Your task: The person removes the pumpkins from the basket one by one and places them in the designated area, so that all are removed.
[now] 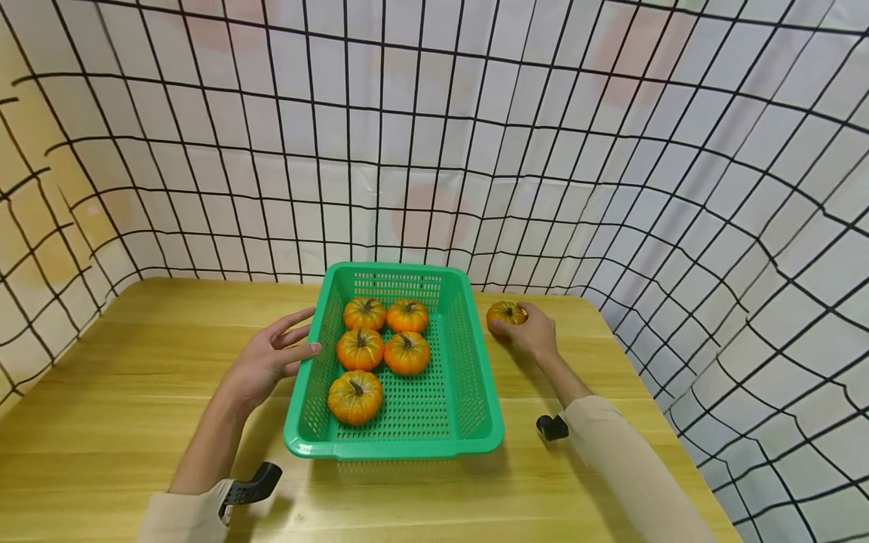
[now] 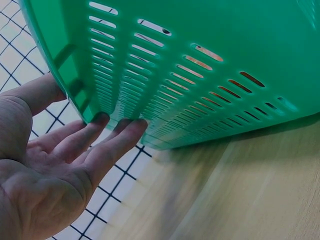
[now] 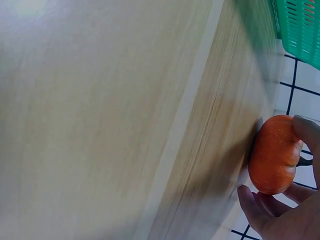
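Observation:
A green plastic basket (image 1: 394, 450) with slotted walls stands on the table, and several small orange pumpkins (image 1: 360, 349) sit inside it, mostly towards its left and back. My left hand (image 1: 265, 366) is at the basket's left side: the thumb hooks over the rim while the fingertips (image 2: 137, 125) press the outer wall from below the rim. To the right of the basket, near the table's back edge, another small pumpkin (image 1: 505, 311) is gripped by my right hand (image 1: 536, 332). In the right wrist view, thumb and fingers surround this pumpkin (image 3: 274, 156), its stem pointing towards the palm.
The wooden table (image 1: 122, 377) extends to both sides of the basket. A white sheet behind a black wire grid (image 1: 421, 136) rises along the back and sides. Black wrist cameras (image 1: 251, 486) are worn at both cuffs.

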The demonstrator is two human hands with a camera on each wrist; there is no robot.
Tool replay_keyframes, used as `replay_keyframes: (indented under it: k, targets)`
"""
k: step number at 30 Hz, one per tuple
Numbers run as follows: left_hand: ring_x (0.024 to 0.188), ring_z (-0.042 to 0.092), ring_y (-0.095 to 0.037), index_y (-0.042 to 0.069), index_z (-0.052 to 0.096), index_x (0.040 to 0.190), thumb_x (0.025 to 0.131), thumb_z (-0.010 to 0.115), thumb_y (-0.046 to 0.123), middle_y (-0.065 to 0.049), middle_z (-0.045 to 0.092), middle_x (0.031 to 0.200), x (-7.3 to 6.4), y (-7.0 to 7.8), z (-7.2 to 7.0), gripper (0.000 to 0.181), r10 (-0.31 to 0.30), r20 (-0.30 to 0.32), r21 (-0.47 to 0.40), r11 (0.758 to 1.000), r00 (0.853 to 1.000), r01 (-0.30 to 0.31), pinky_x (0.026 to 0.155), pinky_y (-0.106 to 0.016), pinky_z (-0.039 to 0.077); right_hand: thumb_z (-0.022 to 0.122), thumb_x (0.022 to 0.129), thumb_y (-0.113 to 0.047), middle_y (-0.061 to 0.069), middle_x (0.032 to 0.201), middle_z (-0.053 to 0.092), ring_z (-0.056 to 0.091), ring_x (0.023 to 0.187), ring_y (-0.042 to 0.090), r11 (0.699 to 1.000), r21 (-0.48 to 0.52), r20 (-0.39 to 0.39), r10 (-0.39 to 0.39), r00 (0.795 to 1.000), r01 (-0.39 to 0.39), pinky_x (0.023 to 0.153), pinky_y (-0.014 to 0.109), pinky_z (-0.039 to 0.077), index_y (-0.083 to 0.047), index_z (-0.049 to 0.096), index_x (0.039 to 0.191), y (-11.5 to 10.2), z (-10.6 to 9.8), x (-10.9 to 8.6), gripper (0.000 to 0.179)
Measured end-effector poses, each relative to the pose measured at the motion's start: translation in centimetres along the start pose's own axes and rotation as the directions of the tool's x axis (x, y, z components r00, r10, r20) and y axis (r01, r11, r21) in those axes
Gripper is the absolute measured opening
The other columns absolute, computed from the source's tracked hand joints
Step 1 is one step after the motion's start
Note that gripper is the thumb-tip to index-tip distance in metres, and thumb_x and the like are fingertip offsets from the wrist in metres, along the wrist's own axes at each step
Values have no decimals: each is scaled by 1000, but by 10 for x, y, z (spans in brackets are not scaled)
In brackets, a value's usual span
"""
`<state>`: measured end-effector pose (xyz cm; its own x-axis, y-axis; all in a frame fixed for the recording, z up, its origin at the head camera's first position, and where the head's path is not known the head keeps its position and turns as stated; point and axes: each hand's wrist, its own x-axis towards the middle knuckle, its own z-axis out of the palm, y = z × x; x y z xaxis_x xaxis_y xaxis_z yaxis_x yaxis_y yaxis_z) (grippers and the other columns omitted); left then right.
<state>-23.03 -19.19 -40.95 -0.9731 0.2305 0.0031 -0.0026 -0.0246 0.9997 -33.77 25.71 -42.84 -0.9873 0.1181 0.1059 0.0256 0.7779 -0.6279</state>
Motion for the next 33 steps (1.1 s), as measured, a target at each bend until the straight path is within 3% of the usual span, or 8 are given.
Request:
replay_keyframes:
  k: [17,26,33]
  targets:
    - [117,66,-13,10,27,161,96,71,11,-26,36,159,1,0,2,78,4,8,-11,1000,1000,-4,90,-33,59,73,91,-42,26,151,47,35,137,51,1000,-4,27,24,999,-24,112,62,37,-3,42,153,1,-5,-2,80]
    - [117,66,-13,10,27,161,96,71,11,-26,35,159,1,1,1,79,5,7,-24,1000,1000,-5,90,-34,59,72,91,-42,25,155,44,34,141,52,999,-11,3,-43,999,43,116,63,30,-1,42,152,-8,-17,-3,80]
    - [117,66,-14,10,26,161,96,71,11,-26,35,159,0,0,1,79,2,8,-28,1000,1000,-2,90,-34,59,73,91,-43,28,147,51,46,134,48,996,-53,-5,-73,997,73,109,60,41,0,45,150,-19,-27,-3,78]
